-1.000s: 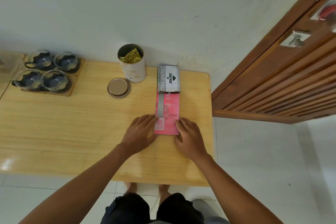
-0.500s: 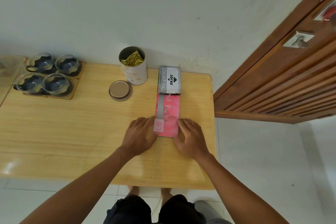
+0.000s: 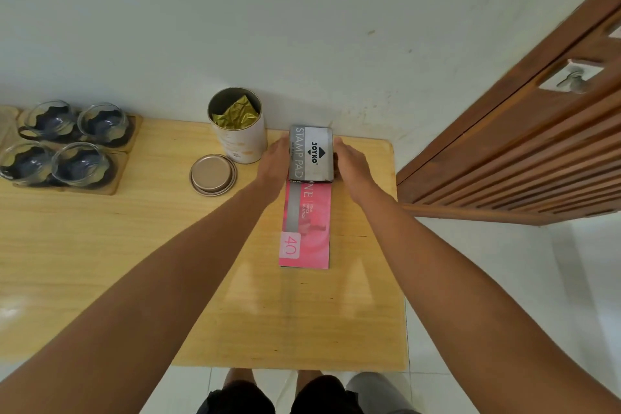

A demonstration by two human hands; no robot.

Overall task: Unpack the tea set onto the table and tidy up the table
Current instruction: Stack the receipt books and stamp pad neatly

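Left hand and right hand flank stamp pad, pressing its sides | Risk: uneven squeeze skews it off pink booklet.

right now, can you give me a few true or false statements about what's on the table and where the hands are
1. The round tin has its lid on. False: it stands open, with the lid lying flat beside it on the table.
2. The left hand and right hand flank the stamp pad box. True.
3. The pink booklet lies on top of the stamp pad box. False: the box's near edge overlaps the booklet.
4. Four glass cups sit on wooden coasters. True.
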